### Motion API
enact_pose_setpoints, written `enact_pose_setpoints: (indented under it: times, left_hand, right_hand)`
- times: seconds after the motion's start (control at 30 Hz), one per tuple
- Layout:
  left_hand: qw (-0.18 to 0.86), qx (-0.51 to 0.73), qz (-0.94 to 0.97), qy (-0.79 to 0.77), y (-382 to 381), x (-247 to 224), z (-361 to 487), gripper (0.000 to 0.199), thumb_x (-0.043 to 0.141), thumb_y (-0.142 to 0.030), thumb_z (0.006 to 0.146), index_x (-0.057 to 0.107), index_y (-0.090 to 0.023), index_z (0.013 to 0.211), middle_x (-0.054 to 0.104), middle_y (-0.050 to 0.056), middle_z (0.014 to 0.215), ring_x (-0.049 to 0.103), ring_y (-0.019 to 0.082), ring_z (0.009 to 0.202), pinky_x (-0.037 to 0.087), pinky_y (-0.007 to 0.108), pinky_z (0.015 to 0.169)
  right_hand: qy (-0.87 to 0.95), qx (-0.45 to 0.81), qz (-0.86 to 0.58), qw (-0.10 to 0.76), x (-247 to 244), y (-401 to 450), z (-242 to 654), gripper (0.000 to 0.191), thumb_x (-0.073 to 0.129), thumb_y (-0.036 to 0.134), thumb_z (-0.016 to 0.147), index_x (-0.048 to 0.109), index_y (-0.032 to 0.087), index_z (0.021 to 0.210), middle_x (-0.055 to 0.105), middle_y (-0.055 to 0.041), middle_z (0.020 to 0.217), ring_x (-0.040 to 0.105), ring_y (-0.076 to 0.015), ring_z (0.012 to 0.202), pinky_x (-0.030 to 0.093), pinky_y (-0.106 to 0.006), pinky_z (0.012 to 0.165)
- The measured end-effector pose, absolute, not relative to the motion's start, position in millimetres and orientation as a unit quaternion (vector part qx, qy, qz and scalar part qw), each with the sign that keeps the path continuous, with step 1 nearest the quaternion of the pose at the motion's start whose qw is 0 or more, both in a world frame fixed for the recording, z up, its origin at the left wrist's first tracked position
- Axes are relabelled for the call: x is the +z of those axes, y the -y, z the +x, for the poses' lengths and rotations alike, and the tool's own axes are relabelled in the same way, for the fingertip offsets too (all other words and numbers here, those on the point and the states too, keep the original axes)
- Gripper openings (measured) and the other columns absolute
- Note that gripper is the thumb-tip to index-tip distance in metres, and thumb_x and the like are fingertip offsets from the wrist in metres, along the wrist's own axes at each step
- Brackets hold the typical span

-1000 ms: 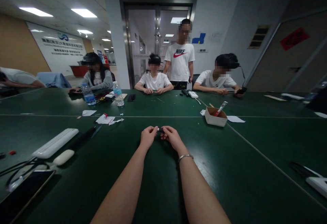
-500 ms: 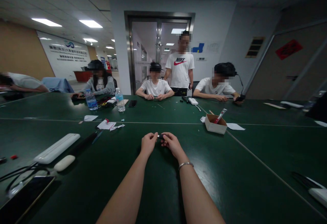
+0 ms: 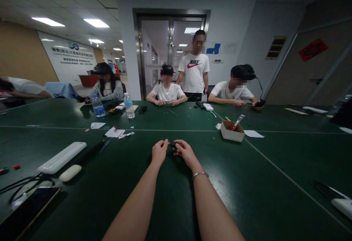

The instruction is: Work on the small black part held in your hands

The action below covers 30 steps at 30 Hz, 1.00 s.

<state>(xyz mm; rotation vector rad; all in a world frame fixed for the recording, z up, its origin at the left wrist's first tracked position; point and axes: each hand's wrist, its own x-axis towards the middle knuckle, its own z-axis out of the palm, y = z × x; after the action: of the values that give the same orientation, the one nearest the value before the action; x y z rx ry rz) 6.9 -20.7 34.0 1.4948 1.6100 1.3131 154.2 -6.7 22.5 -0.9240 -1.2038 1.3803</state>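
Above the green table [image 3: 176, 193], in the middle of the head view, a small black object [image 3: 172, 144] sits between my two hands. A light, shiny part shows at its left end; its exact kind is too small to make out. My left hand [image 3: 159, 152] is closed, with thumb and fingertips pinching that left end. The fingers of my right hand [image 3: 184, 151] are curled round the black body from the right, hiding part of it. A metal bracelet rings my right wrist.
A small open box [image 3: 232, 134] with a tool in it stands ahead right. Paper scraps [image 3: 114, 132] lie ahead left. On the left are a white power strip [image 3: 62, 157], a white mouse-shaped item [image 3: 70, 173] and a phone [image 3: 30, 211]. Several people sit or stand across the table.
My fingers have shifted slightly on the small black object, and its shiny end shows less than before. The whole view has moved a little; both hands keep their hold.
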Motion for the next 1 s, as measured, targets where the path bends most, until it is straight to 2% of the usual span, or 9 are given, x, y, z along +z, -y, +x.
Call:
enact_pose_setpoints:
  times: [0.2,0.7,1.0]
  left_hand:
    - [0.292,0.484,0.567,-0.599,22.1,32.3,6.8,0.048,0.042,-0.059,0.082,0.059,-0.018,0.065,0.058,0.002,0.063,0.054,0.016,0.061,0.035,0.026,0.058]
    - [0.298,0.467,0.578,-0.598,24.8,36.2,7.9,0.046,0.042,-0.058,0.081,0.061,-0.018,0.068,0.062,0.004,0.066,0.055,0.017,0.062,0.036,0.027,0.058]
    - [0.277,0.45,0.587,-0.614,25.1,39.3,9.5,0.043,0.04,-0.053,0.084,0.058,-0.019,0.063,0.059,0.003,0.06,0.053,0.016,0.057,0.033,0.026,0.055]
  right_hand:
    - [0.511,0.568,-0.386,0.517,21.2,5.0,154.2,0.038,0.071,0.04,0.066,0.061,0.017,0.096,0.062,0.0007,0.065,0.055,-0.0101,0.05,0.047,-0.026,0.054]
    - [0.518,0.565,-0.382,0.517,20.7,4.4,154.0,0.036,0.07,0.039,0.068,0.062,0.017,0.096,0.063,0.001,0.066,0.054,-0.0095,0.049,0.048,-0.027,0.054]
    - [0.534,0.549,-0.389,0.511,23.8,7.6,152.3,0.034,0.07,0.037,0.068,0.062,0.018,0.095,0.063,0.0019,0.065,0.055,-0.0104,0.049,0.048,-0.027,0.052]
